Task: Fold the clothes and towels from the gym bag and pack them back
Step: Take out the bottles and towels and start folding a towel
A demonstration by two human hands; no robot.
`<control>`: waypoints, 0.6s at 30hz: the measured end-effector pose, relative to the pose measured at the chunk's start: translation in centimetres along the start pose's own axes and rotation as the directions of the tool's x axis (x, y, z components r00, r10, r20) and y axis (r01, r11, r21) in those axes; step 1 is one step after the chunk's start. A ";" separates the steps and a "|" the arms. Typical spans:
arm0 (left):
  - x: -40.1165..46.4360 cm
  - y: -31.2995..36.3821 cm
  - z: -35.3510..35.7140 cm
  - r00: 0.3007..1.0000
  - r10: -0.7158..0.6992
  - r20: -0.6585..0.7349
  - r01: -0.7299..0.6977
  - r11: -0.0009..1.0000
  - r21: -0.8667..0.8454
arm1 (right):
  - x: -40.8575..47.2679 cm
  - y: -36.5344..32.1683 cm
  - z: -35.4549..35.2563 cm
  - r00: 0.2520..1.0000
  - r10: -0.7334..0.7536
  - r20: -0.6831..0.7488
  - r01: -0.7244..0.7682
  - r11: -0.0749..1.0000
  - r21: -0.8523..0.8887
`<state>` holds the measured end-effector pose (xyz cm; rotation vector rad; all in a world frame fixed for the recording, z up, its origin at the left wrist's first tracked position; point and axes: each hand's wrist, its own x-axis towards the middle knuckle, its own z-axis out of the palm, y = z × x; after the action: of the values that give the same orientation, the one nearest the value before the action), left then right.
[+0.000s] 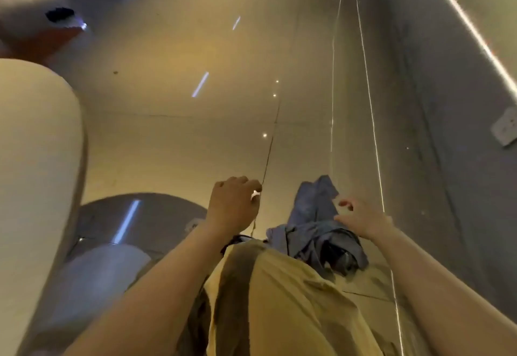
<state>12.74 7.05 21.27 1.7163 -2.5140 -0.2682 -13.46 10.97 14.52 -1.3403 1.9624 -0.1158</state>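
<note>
Blurred head view, looking down. Left hand (233, 204) held with fingers curled; right hand (361, 217) spread loosely above a crumpled blue garment (316, 232) lying on the glossy floor (195, 137). A yellow garment (279, 299) fills the lower frame.

Glossy tiled floor (173, 143), white rounded furniture (33, 173) (blurred), wall socket (505, 126)

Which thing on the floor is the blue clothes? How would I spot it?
Look at the shiny tan floor where it meets the grey wall on the right. Just ahead of the person's yellow shirt, between both hands, lies a crumpled blue garment. It is the only blue, wrinkled cloth on the floor; everything around it is smooth and hard.
</note>
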 end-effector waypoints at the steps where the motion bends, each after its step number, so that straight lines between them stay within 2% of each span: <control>1: 0.9 -0.7 1.5 0.998 -0.051 0.047 0.052 0.998 -0.033 | 0.7 1.6 0.7 0.997 0.074 0.018 -0.074 0.997 -0.005; 5: 3.3 -3.4 8.8 0.934 -0.226 0.276 0.273 0.951 -0.146 | 3.6 6.4 4.8 0.961 0.271 0.055 -0.267 0.961 -0.065; 9: 4.0 -5.9 16.5 0.854 -0.268 0.446 0.374 0.912 -0.170 | 7.0 10.5 11.6 0.913 0.384 0.139 -0.372 0.922 -0.105; 11: 4.3 -7.0 19.8 0.821 -0.292 0.490 0.427 0.884 -0.188 | 8.5 11.9 14.6 0.895 0.418 0.156 -0.409 0.908 -0.089; 14: 4.9 -8.8 24.2 0.779 -0.309 0.545 0.457 0.875 -0.157 | 10.9 13.7 17.9 0.884 0.454 0.110 -0.449 0.891 -0.067; 18: 5.6 -11.5 29.4 0.736 -0.409 0.540 0.554 0.822 -0.133 | 14.3 16.3 21.0 0.845 0.533 0.029 -0.534 0.842 0.075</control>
<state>16.22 0.59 -9.92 2.3789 -2.0571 -1.1896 -15.53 13.09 -15.46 -0.6963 2.2262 0.0794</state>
